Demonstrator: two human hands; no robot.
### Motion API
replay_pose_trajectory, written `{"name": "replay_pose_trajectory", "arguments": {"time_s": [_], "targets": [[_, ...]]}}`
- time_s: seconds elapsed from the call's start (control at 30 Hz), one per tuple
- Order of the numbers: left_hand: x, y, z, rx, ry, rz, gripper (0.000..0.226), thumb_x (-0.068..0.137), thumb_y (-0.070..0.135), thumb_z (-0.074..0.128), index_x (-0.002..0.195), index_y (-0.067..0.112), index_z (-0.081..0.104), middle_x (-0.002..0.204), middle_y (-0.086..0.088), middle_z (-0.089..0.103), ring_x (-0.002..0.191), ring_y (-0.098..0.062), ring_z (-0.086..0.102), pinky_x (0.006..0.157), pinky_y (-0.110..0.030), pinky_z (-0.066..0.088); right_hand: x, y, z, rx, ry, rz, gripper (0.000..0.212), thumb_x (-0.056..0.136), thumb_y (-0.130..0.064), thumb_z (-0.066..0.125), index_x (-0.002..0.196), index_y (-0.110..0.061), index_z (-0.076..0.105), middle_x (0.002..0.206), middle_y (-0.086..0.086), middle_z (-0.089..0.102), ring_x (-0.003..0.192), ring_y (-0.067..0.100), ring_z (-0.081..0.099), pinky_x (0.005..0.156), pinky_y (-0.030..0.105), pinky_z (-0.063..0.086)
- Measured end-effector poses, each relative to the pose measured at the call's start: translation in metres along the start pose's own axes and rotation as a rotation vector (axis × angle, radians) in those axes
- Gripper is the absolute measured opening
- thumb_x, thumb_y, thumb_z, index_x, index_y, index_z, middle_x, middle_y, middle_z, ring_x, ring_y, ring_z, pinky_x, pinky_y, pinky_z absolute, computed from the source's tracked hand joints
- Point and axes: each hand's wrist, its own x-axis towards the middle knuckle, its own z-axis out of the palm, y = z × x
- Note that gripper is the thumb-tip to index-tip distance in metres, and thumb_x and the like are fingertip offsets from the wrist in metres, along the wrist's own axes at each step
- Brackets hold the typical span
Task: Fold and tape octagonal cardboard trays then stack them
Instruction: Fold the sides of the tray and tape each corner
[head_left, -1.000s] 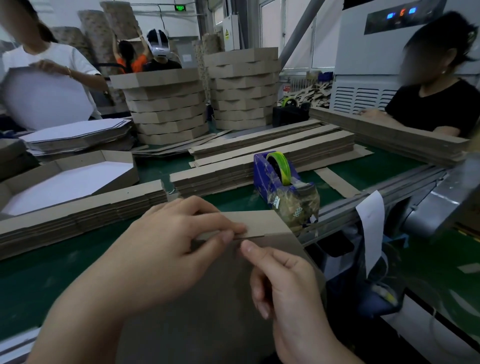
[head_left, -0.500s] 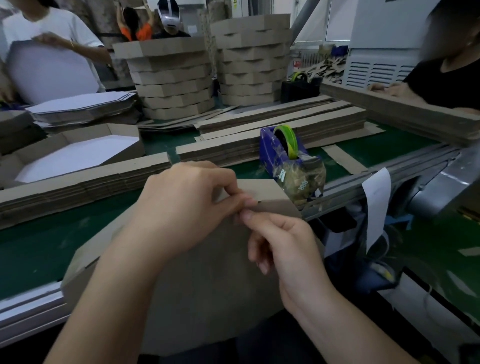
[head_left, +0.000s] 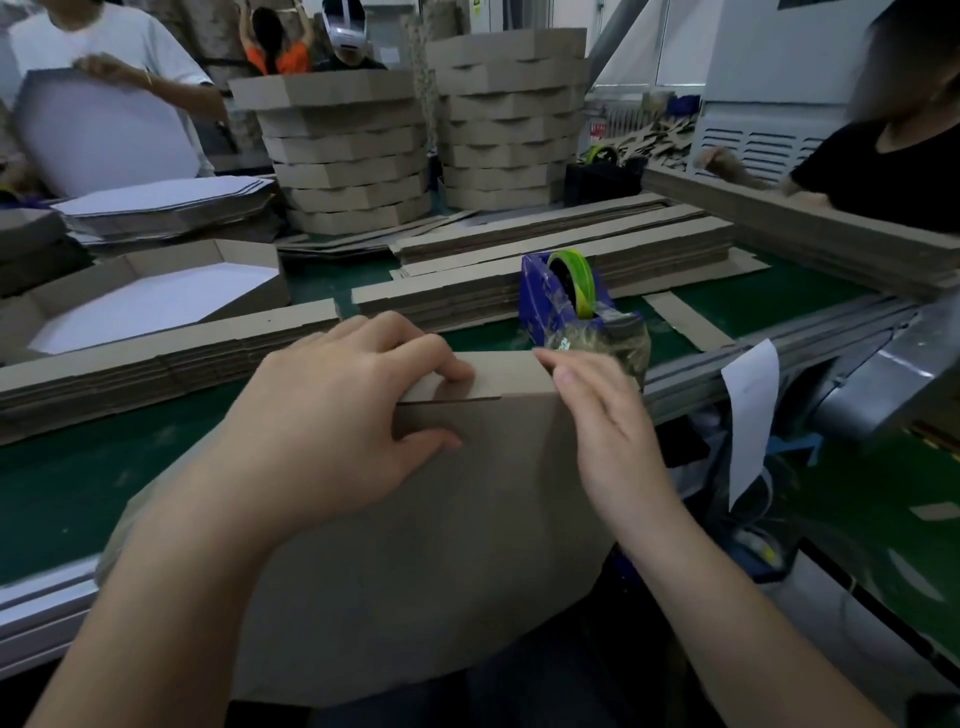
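Off the seam now, the right hand (head_left: 608, 431) lies with straight fingers just beside the tape dispenser (head_left: 558, 306); the left hand (head_left: 332, 415) pinches the cardboard tray (head_left: 415, 561) with curled fingers.

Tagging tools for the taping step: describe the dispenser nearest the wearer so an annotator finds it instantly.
Start at the green belt running across the bench. Just beyond the right hand, past the corner of the cardboard tray, sits the tape dispenser. It is blue with a yellow-green roll, unlike the black dispenser farther back beside the stacked trays.
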Motion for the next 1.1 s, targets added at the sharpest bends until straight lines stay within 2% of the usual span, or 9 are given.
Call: {"name": "replay_pose_trajectory", "arguments": {"time_s": [0.1, 0.17, 0.27, 0.4, 0.5, 0.7, 0.9, 1.0, 1.1], "targets": [[0.000, 0.003, -0.007, 0.055, -0.016, 0.008, 0.044, 0.072, 0.064, 0.049, 0.113, 0.050, 0.043, 0.119, 0.021, 0.046, 0.110, -0.011, 0.048, 0.081, -0.027, 0.033, -0.001, -0.003, 0.004, -0.007, -0.100, 0.008, 0.034, 0.092, -0.051, 0.028, 0.118, -0.048, 0.050, 0.122, -0.028, 0.053, 0.124, -0.005, 0.044, 0.112, 0.041, 0.032], [0.003, 0.014, -0.009, 0.079, 0.053, 0.032, 0.043, 0.071, 0.069, 0.041, 0.107, 0.045, 0.042, 0.111, 0.018, 0.051, 0.103, -0.012, 0.052, 0.077, -0.025, 0.028, -0.002, -0.009, 0.006, -0.002, -0.127, -0.047, 0.035, 0.094, -0.052, 0.031, 0.120, -0.045, 0.053, 0.121, -0.026, 0.055, 0.123, -0.004, 0.046, 0.109, 0.041, 0.035], [0.005, 0.029, -0.008, 0.045, 0.094, 0.049, 0.049, 0.072, 0.075, 0.032, 0.114, 0.051, 0.036, 0.109, 0.019, 0.052, 0.098, -0.013, 0.055, 0.070, -0.030, 0.040, 0.001, -0.017, 0.000, 0.082, -0.172, -0.133, 0.038, 0.094, -0.049, 0.041, 0.118, -0.031, 0.064, 0.113, -0.017, 0.065, 0.114, 0.000, 0.056, 0.099, 0.025, 0.043], [-0.010, 0.017, -0.014, -0.084, 0.213, 0.091, 0.044, 0.079, 0.074, 0.032, 0.117, 0.057, 0.044, 0.103, 0.021, 0.054, 0.080, -0.013, 0.057, 0.057, -0.039, 0.051, 0.016, -0.014, -0.028, 0.097, -0.171, -0.007, 0.036, 0.091, -0.047, 0.041, 0.098, -0.031, 0.072, 0.095, -0.020, 0.071, 0.092, -0.007, 0.062, 0.076, 0.005, 0.042], [-0.020, -0.003, -0.010, -0.210, 0.278, 0.077, 0.045, 0.081, 0.072, 0.038, 0.123, 0.058, 0.047, 0.104, 0.021, 0.051, 0.079, -0.008, 0.055, 0.060, -0.040, 0.051, 0.026, -0.006, -0.043, 0.046, -0.187, 0.028, 0.033, 0.088, -0.047, 0.049, 0.094, -0.029, 0.075, 0.092, -0.019, 0.072, 0.090, -0.006, 0.062, 0.070, 0.002, 0.039], [-0.031, -0.021, 0.013, -0.451, 0.294, 0.051, 0.040, 0.082, 0.057, 0.051, 0.121, 0.050, 0.058, 0.107, 0.013, 0.054, 0.097, -0.004, 0.055, 0.078, -0.013, 0.040, 0.031, 0.002, -0.038, 0.002, -0.173, -0.020, 0.025, 0.084, -0.044, 0.054, 0.093, -0.028, 0.071, 0.090, -0.014, 0.069, 0.089, 0.000, 0.061, 0.073, 0.007, 0.041], [-0.019, -0.018, 0.008, -0.411, 0.172, 0.069, 0.039, 0.080, 0.062, 0.046, 0.111, 0.049, 0.065, 0.114, 0.019, 0.056, 0.108, -0.004, 0.056, 0.088, -0.027, 0.046, 0.026, 0.002, -0.014, 0.022, -0.200, -0.036, 0.019, 0.083, -0.044, 0.057, 0.085, -0.029, 0.067, 0.085, -0.013, 0.067, 0.083, 0.000, 0.060, 0.070, 0.008, 0.042], [-0.005, -0.001, 0.005, -0.189, 0.124, 0.089, 0.041, 0.081, 0.066, 0.041, 0.113, 0.054, 0.062, 0.112, 0.018, 0.058, 0.106, -0.009, 0.055, 0.084, -0.037, 0.049, 0.026, -0.004, -0.009, 0.029, -0.216, -0.068, 0.018, 0.084, -0.042, 0.057, 0.085, -0.027, 0.066, 0.083, -0.013, 0.065, 0.079, -0.002, 0.058, 0.069, 0.008, 0.042], [0.000, 0.004, 0.004, -0.185, 0.131, 0.104, 0.037, 0.083, 0.061, 0.043, 0.111, 0.054, 0.064, 0.108, 0.015, 0.060, 0.101, -0.012, 0.057, 0.081, -0.039, 0.049, 0.025, -0.006, -0.007, 0.025, -0.213, -0.090, 0.019, 0.084, -0.041, 0.057, 0.086, -0.024, 0.066, 0.082, -0.010, 0.064, 0.078, -0.002, 0.058, 0.068, 0.009, 0.041]]}}
